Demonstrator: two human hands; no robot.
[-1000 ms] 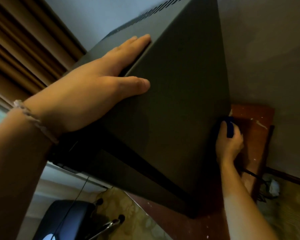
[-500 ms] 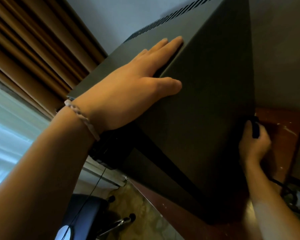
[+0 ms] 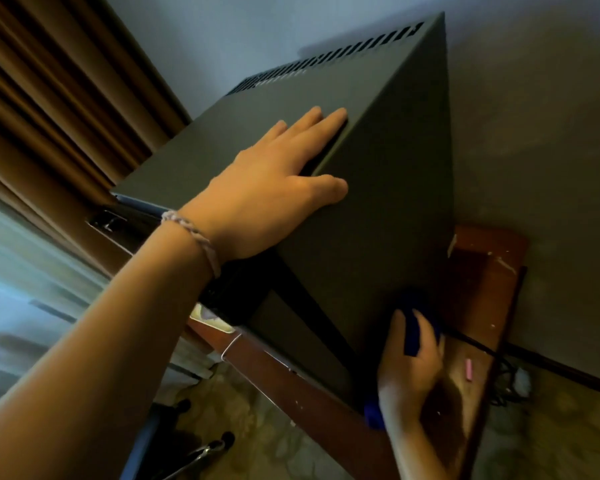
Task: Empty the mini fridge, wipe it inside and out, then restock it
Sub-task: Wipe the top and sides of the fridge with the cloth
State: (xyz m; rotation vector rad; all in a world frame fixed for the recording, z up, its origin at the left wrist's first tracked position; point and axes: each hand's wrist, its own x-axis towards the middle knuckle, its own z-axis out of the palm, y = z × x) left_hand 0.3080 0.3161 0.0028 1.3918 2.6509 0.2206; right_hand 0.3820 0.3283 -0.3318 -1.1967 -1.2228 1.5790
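Observation:
The dark grey mini fridge [image 3: 388, 209] stands on a reddish wooden table [image 3: 478, 271], seen from above at its top right edge. My left hand [image 3: 274, 188] lies flat on the fridge's top with the thumb down over the right side panel. Low on that side panel my right hand [image 3: 409, 362] grips a dark blue cloth [image 3: 413, 336] and holds it against the fridge near the table top. Part of the cloth hangs out below the wrist.
A grey wall runs close behind and to the right of the fridge. Brown curtains [image 3: 49, 109] hang at the left. A black cable [image 3: 478, 344] crosses the table, with a small pink thing [image 3: 469, 368] beside it. A wheeled chair base [image 3: 201, 448] stands on the floor below.
My right hand has drawn the blue cloth forward along the bottom of the side panel, away from the rear corner. My left hand stays flat on the top.

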